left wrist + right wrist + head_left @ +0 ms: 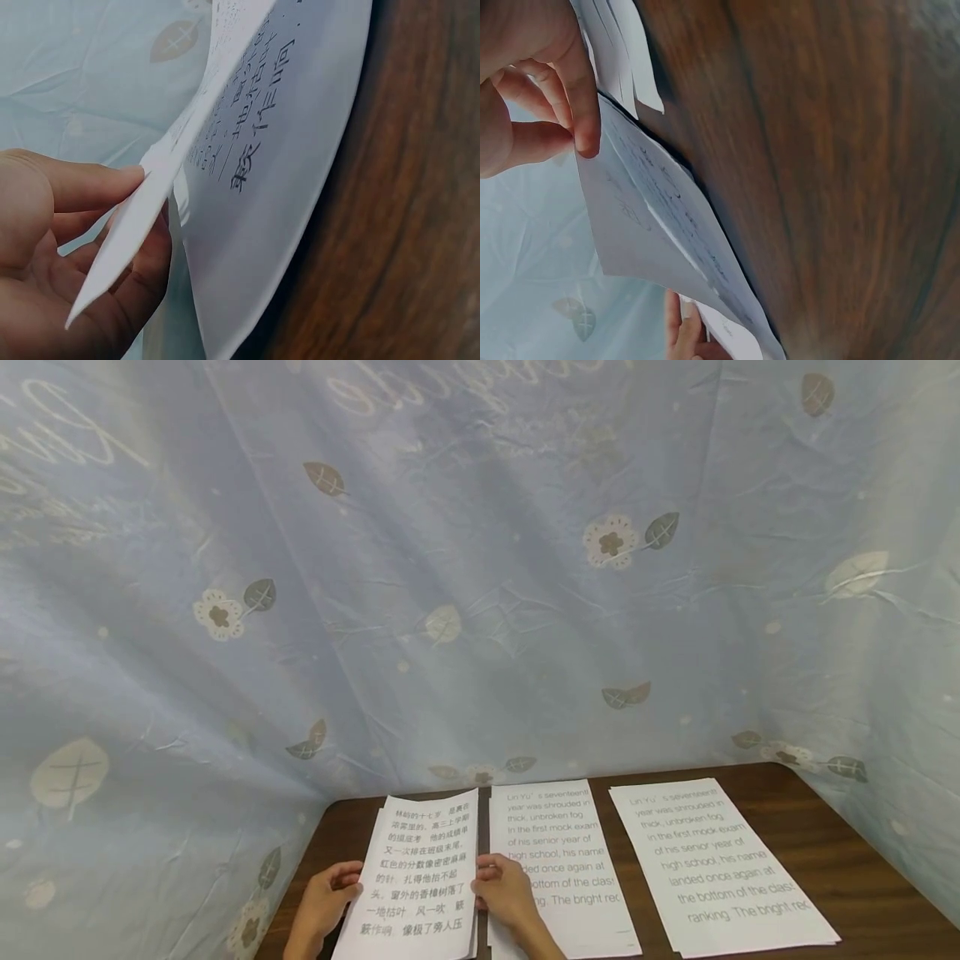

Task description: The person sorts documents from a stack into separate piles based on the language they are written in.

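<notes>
A printed sheet of paper with Chinese text point(422, 875) is held by its two long sides over other paper at the left of the table. My left hand point(324, 903) pinches its left edge between thumb and fingers. On the opposite edge, my right hand point(510, 892) pinches it the same way, overlapping the middle stack in the head view. In the left wrist view the held sheet point(142, 217) curves upward, and another Chinese-printed sheet point(262, 232) lies below it. The right wrist view shows the raised sheet point(626, 232) bending away from the paper underneath.
A middle stack of English-printed paper point(551, 827) lies right beside the held sheet. Farther right is a second English-printed stack point(720, 868), slightly slanted. All rest on a dark brown wooden table point(795, 827). A pale blue patterned cloth point(495, 610) hangs behind and around it.
</notes>
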`<state>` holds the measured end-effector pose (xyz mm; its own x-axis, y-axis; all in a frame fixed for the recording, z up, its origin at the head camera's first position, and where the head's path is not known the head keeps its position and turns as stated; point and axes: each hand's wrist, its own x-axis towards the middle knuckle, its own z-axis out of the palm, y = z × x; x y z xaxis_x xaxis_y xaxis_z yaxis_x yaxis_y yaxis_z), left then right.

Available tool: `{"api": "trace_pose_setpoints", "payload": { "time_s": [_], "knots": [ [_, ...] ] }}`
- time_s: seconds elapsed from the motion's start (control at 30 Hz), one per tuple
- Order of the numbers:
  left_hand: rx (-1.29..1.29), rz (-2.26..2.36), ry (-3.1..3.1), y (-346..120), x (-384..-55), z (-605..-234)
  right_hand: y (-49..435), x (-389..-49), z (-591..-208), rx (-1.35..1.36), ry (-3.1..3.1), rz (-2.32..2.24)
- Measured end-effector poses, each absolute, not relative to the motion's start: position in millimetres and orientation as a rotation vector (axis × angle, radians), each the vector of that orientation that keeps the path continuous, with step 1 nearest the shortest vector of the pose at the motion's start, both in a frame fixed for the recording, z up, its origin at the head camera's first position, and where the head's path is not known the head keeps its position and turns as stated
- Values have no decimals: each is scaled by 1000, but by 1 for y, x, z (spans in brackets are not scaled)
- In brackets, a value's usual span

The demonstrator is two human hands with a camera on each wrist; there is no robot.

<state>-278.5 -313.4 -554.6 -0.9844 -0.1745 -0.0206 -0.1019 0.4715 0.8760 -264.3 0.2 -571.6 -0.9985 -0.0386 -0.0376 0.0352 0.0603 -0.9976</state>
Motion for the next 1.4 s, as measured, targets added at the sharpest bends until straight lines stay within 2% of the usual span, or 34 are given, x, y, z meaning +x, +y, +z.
{"api": "trace_pose_setpoints", "payload": {
  "time_s": [0.53, 1.4],
  "knots": [
    [241, -1548, -2618, -310, -278, -555, 3, -275, -575, -169, 2411, -2014],
    [251, -1409, -2619, -310, -279, -562, 6, -281, -577, -287, 2497, -1922]
  ]
}}
